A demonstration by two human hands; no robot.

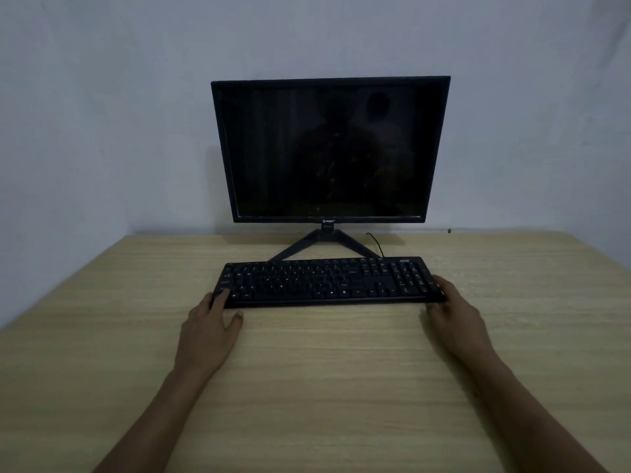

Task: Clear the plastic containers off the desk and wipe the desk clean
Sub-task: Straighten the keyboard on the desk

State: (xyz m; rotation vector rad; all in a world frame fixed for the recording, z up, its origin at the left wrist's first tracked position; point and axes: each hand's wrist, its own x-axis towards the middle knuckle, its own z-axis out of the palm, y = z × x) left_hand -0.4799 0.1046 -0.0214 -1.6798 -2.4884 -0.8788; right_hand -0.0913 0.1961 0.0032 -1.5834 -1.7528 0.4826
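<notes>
Head view: both hands' fingers pinch the keyboard (333,281) ends on the desk (324,370).

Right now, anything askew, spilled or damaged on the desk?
Nothing stands out. The keyboard sits square in front of the dark monitor, with the left hand and right hand at its ends. No spill or plastic containers show on the desk.
</notes>
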